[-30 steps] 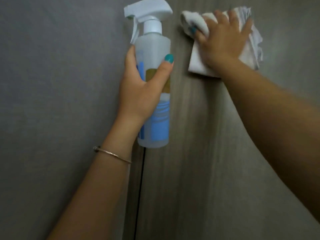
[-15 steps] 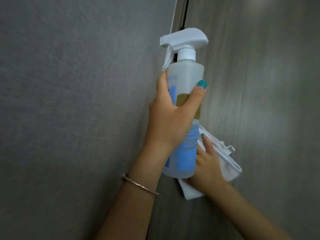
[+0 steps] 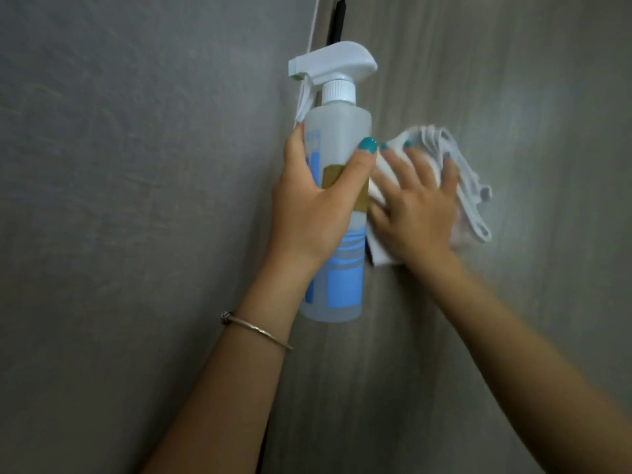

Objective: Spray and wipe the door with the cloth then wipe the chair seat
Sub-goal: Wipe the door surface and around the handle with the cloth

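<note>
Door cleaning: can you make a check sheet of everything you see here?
Surface: grey wood-grain door, upright, beside a grey wall panel.
Job's things: spray bottle upright; white cloth flat on the door. Chair not in view.
Clutter: nothing seen.
Hands: left hand grips the bottle; right hand presses the cloth with spread fingers.
Cables: thin white line at the top, unclear.
Surroundings: bracelet on the left wrist.

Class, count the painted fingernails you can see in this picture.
4. One teal nail is on the left hand's thumb against the clear plastic spray bottle; three are on the right hand's fingers over the white cloth. Others are hidden.
</note>
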